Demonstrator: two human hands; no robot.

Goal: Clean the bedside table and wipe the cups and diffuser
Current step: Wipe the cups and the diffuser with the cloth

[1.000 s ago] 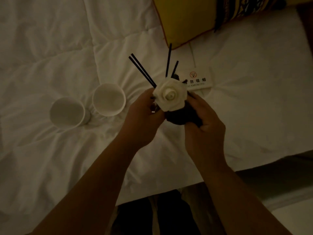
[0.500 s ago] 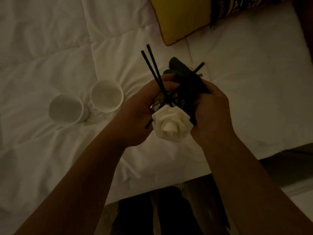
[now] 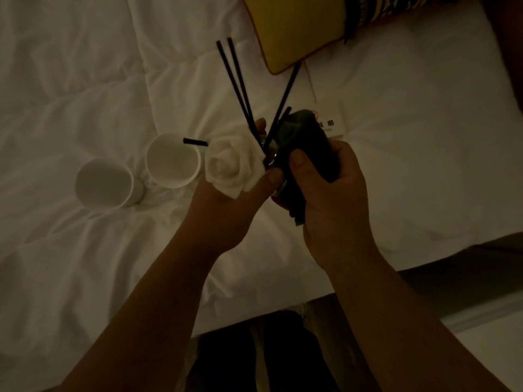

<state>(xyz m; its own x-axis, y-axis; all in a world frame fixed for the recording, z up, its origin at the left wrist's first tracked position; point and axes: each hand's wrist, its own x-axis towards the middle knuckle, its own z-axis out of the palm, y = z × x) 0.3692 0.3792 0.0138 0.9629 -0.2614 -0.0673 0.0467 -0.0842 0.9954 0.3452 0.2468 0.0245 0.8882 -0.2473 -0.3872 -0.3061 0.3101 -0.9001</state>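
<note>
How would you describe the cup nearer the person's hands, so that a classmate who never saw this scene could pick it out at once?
Start from the white bed cover and find the two white cups left of the hands. Take the right-hand cup, beside the white rose in the left hand. Unlike its neighbour, a short black stick crosses its rim.

Both forearms reach forward, bare. The left hand (image 3: pixel 226 205) is cupped palm-up, thumb pointing toward the right hand (image 3: pixel 334 193), whose fingers curl closed just beside it.
</note>
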